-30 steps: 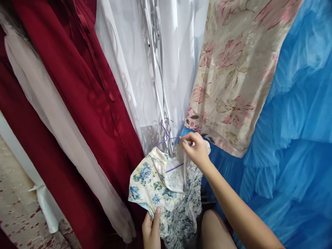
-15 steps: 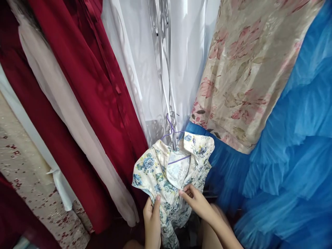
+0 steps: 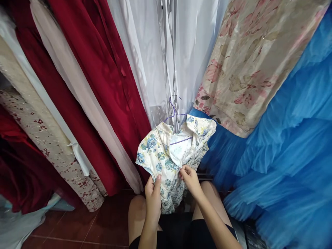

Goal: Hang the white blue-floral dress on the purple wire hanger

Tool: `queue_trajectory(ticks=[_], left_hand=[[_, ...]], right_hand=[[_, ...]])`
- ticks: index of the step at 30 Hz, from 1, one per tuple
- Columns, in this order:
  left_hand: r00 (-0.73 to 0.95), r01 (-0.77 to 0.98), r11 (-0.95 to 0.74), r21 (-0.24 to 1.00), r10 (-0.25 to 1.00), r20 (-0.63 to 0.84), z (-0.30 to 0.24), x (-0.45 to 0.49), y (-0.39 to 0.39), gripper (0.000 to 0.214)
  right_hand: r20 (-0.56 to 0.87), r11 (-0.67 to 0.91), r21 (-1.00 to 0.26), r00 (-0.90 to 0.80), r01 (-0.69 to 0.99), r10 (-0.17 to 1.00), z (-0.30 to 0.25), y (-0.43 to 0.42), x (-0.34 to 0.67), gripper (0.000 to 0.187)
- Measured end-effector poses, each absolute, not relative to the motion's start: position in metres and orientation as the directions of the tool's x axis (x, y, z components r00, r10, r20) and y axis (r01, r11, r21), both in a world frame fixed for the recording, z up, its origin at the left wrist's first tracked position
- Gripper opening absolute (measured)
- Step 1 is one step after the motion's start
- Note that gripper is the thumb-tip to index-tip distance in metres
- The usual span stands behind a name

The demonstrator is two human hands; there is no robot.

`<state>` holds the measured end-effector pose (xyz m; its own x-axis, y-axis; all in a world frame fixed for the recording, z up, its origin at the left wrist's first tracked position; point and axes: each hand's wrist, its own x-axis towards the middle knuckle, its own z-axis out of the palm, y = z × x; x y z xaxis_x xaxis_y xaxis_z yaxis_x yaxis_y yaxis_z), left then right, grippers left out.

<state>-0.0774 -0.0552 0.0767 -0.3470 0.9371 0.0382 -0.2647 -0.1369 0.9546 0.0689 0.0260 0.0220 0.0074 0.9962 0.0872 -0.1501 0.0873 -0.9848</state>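
A short-sleeved floral dress [image 3: 166,155], cream with blue flowers, hangs in front of me on a thin purple wire hanger [image 3: 174,110]. Its front is open at the neck, and the hanger's lower bar shows inside. My left hand [image 3: 153,193] is closed on the dress's left side below the sleeve, thumb on top of the cloth. With thumb and fingertips, my right hand [image 3: 190,178] pinches the front edge at the bottom of the neck opening. Any fastener there is too small to make out. The lower part of the dress falls between my knees.
Dark red gowns [image 3: 103,69], a pale pink one [image 3: 77,79] and a sequined beige one [image 3: 52,138] hang at left. White cloth [image 3: 147,41] hangs behind. To the right are a floral beige garment [image 3: 246,69] and blue ruffled tulle [image 3: 290,145]. Red floor tiles [image 3: 77,224] show below.
The view has tilted down, so the dress and hangings sit higher and my knees and the floor show more. Both hands keep their hold on the dress.
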Motion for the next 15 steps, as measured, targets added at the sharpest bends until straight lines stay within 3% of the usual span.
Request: queue_trajectory(ticks=[4,11,15], left_hand=[[-0.345,-0.311,-0.129,0.942,0.939,0.015,0.078,-0.074,-0.056,0.048],[-0.335,-0.315,-0.098,0.944,0.942,-0.014,0.072,-0.075,-0.051,0.054],[-0.459,-0.263,-0.161,0.951,0.888,0.023,0.060,-0.082,-0.052,0.052]], right_hand=[[0.060,0.074,-0.977,0.079,-0.200,0.995,0.022,0.019,0.071,0.031],[0.104,0.111,-0.982,0.054,-0.153,0.993,0.024,0.016,0.069,0.034],[0.098,0.104,-0.988,0.052,-0.116,0.994,0.022,0.001,0.081,0.036]])
